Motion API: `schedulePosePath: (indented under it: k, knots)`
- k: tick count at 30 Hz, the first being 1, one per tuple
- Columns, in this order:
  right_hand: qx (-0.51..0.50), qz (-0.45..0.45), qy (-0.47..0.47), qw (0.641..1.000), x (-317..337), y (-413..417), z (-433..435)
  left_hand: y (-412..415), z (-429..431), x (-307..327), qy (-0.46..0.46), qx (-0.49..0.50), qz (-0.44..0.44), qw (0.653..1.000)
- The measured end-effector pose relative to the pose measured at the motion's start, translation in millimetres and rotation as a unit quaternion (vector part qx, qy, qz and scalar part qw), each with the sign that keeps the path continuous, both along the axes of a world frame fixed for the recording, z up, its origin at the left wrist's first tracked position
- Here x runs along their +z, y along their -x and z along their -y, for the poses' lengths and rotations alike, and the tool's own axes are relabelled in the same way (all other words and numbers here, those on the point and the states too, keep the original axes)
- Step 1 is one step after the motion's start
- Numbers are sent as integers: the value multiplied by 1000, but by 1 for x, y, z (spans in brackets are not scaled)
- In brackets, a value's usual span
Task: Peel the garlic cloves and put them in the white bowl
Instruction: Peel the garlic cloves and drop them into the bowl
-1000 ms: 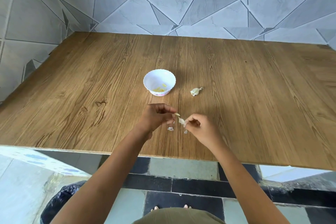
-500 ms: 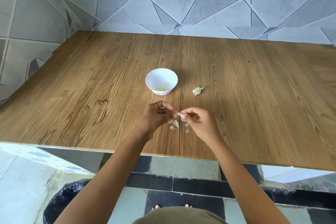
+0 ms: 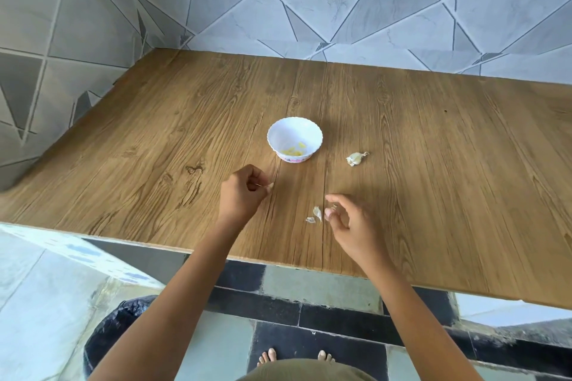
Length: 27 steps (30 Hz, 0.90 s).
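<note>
Wood-grain table [image 3: 154, 164] under grey tiled walls carries everything. A garlic clove [image 3: 270, 185], seemingly peeled, is pinched at the fingertips of the left hand [image 3: 243, 196], near the white bowl [image 3: 280, 130], where yellowish peeled cloves [image 3: 294, 151] already lie. The clove is judged light, firm and a little slick, so it is best held across its thick middle. Loose skins [image 3: 316, 213] lie just left of the right hand [image 3: 351, 227], whose fingers are loosely curled; whether a scrap is held cannot be told. An unpeeled garlic piece [image 3: 356, 159] rests right of the bowl.
</note>
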State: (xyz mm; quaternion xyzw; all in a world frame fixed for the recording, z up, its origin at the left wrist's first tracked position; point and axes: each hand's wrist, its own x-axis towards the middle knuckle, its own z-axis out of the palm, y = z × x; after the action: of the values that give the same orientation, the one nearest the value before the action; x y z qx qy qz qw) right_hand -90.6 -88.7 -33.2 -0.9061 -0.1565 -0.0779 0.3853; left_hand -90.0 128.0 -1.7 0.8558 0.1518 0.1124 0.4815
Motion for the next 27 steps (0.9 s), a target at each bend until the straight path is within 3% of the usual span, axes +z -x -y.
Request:
schedulePosePath:
  k: [10,21,27]
  knots:
    - [-11,2,10,1000,-3,9,-9,3,-13,-4,-90,-49,-12,995]
    - [-91,-36,102,990,16,34,8,13,29,7,-15,-166,0,986]
    - [-84,-97,74,989,21,23,7,11,35,5,7,-175,-16,984]
